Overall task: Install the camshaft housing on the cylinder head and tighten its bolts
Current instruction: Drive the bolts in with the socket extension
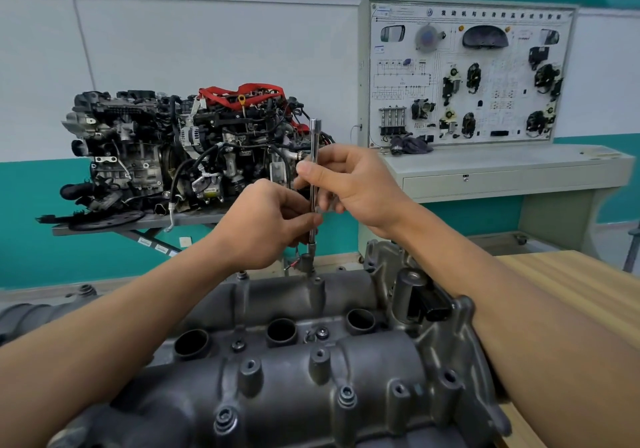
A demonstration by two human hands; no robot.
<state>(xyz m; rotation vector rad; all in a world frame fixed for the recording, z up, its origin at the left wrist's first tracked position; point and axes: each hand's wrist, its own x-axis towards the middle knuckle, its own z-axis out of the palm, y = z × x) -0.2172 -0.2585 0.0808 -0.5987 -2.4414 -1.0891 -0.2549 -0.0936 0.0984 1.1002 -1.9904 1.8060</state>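
The dark grey camshaft housing [284, 371] fills the lower middle of the head view, with three round plug holes along its top and several bolts [346, 395] seated in its bosses. A chrome extension bar [314, 142] stands upright over a boss on the housing's far edge, its tip on a bolt there. My left hand [266, 222] pinches the bar's lower part. Higher on the bar, my right hand [349, 184] grips the shaft between thumb and fingers.
A wooden bench top [571, 285] lies to the right of the housing. Behind stand a complete engine [180, 149] on a metal stand and a wall training board [464, 73] over a cabinet. A dark hose [31, 316] lies at the left.
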